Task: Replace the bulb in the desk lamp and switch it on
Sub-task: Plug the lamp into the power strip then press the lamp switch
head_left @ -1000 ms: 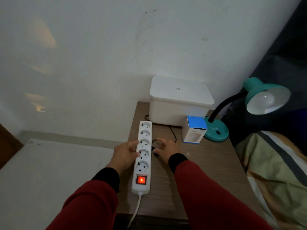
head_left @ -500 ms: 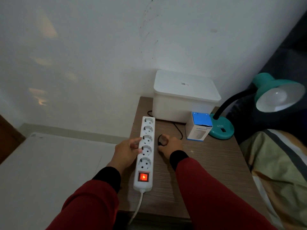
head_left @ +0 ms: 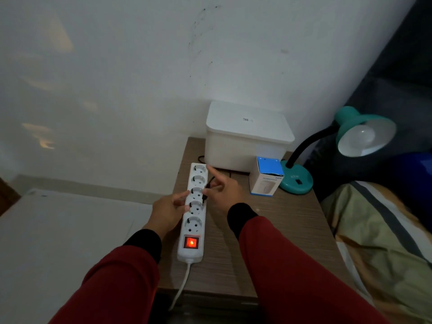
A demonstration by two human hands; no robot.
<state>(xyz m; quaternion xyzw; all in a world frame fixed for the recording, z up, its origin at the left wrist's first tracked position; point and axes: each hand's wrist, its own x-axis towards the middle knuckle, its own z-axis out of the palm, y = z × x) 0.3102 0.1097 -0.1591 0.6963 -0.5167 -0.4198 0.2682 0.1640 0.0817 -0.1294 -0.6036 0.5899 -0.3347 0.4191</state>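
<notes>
A teal desk lamp (head_left: 297, 180) stands at the back right of the wooden bedside table (head_left: 275, 232), its black neck bent right. A white bulb (head_left: 364, 136) sits unlit in the shade. A white power strip (head_left: 194, 213) lies along the table's left side, its red switch (head_left: 191, 242) glowing. My left hand (head_left: 169, 210) presses the strip's left edge. My right hand (head_left: 223, 191) holds the lamp's black plug (head_left: 205, 195) just above the strip's right edge, forefinger stretched out.
A white lidded box (head_left: 247, 139) stands against the wall at the back. A blue-and-white bulb carton (head_left: 266, 176) sits next to the lamp base. A bed with a striped blanket (head_left: 383, 232) borders the table on the right. A white surface (head_left: 70, 237) lies lower left.
My right hand picked the black plug up off the table and brought it left to the power strip. My left hand stayed on the strip.
</notes>
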